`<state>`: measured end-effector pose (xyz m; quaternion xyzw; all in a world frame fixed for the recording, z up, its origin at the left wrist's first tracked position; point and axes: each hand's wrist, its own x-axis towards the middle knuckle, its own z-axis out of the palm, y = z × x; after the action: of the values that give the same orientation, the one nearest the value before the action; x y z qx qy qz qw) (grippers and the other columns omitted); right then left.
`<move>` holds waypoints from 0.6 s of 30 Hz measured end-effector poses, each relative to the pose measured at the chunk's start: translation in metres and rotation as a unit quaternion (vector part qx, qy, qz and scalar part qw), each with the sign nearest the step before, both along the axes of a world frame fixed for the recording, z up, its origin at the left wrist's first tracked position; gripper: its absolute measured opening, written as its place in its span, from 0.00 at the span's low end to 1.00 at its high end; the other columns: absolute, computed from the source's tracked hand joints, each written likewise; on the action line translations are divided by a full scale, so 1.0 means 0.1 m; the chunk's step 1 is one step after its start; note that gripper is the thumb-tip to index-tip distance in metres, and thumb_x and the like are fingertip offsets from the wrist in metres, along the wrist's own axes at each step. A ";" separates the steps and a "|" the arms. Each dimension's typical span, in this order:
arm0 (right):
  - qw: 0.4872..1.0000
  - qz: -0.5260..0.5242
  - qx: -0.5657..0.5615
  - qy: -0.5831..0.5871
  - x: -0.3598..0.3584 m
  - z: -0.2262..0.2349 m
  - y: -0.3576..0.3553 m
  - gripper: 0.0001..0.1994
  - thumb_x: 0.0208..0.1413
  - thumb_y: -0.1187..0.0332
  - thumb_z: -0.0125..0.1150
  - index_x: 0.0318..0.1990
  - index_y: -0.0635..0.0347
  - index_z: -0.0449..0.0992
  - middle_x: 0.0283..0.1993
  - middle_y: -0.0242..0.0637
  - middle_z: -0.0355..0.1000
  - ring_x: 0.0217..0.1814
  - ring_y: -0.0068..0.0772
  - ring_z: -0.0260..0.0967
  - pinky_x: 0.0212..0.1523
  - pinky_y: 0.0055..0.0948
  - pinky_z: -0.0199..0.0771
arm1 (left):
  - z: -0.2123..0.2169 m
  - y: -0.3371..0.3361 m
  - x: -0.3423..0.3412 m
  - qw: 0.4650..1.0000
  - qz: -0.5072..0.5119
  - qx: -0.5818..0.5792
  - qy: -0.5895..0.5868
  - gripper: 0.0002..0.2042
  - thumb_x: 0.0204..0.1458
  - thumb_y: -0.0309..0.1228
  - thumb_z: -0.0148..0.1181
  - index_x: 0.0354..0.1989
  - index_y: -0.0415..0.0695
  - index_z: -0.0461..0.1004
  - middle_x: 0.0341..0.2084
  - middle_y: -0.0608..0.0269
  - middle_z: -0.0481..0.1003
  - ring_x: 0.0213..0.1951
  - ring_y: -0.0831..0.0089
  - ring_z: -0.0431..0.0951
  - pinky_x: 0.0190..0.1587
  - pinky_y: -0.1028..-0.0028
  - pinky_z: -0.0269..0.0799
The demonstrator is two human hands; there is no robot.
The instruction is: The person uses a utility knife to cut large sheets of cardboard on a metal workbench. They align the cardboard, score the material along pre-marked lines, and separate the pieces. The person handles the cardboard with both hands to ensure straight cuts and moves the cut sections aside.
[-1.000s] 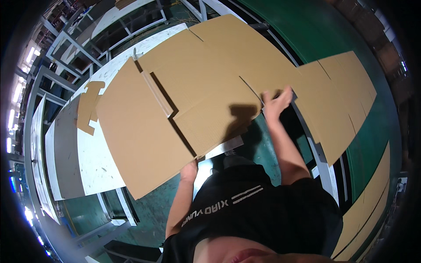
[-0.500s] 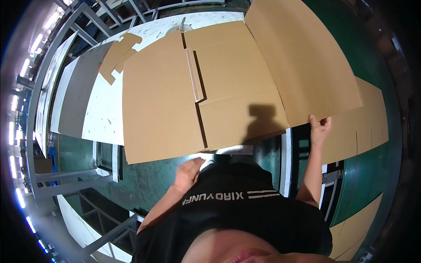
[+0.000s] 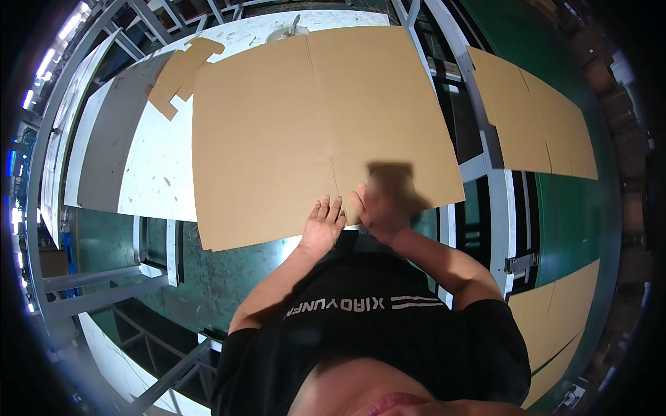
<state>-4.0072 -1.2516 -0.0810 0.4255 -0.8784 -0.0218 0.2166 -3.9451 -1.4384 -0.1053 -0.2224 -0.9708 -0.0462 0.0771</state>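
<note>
1. The white desk (image 3: 163, 166) stands in front of the person, mostly covered.
2. A large brown cardboard (image 3: 263, 139) lies flat on it, its near edge by the person's waist; a thin slit (image 3: 334, 173) runs in from that edge.
3. To the right, another brown sheet (image 3: 534, 118) rests partly over a green surface (image 3: 572, 215).
4. A notched cardboard scrap (image 3: 177, 76) lies on the desk, by the large cardboard's far left corner.
5. The left hand (image 3: 324, 227) lies on the near edge, fingers stretched and slightly apart, gripping nothing.
6. The right hand (image 3: 380, 211) is just beside it at the same edge; two fingers show extended, but shadow hides whether it grips.
</note>
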 end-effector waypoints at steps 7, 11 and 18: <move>0.994 -0.015 -0.061 -0.093 -0.09 0.08 -0.14 0.21 0.44 0.67 0.56 0.48 0.66 0.68 0.45 0.51 0.67 0.50 0.54 0.64 0.50 0.48 0.65 | 0.05 -0.23 -0.03 0.979 0.004 0.202 -0.036 0.18 0.43 0.39 0.62 0.43 0.45 0.73 0.53 0.56 0.68 0.54 0.53 0.68 0.55 0.57 0.65; 0.930 -0.058 -0.102 -0.348 -0.60 0.38 0.10 0.30 0.42 0.53 0.62 0.51 0.63 0.66 0.53 0.53 0.61 0.59 0.55 0.55 0.58 0.49 0.54 | 0.10 -0.68 -0.26 0.954 0.090 0.281 -0.052 0.28 0.38 0.38 0.66 0.50 0.41 0.68 0.55 0.53 0.65 0.58 0.52 0.63 0.59 0.55 0.58; 0.885 -0.343 -0.227 -0.218 -3.19 -0.13 0.78 0.38 0.37 0.50 0.68 0.56 0.60 0.65 0.56 0.52 0.65 0.55 0.49 0.66 0.51 0.40 0.67 | -0.32 -3.42 -1.36 0.768 0.592 0.224 -0.095 0.33 0.44 0.55 0.58 0.47 0.35 0.71 0.45 0.42 0.72 0.50 0.53 0.71 0.51 0.61 0.66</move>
<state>-4.3259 -1.1731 -0.0944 0.0313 -0.9756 0.1986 0.0888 -4.0811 -1.7802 -0.1373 0.4257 -0.8745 -0.2282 0.0440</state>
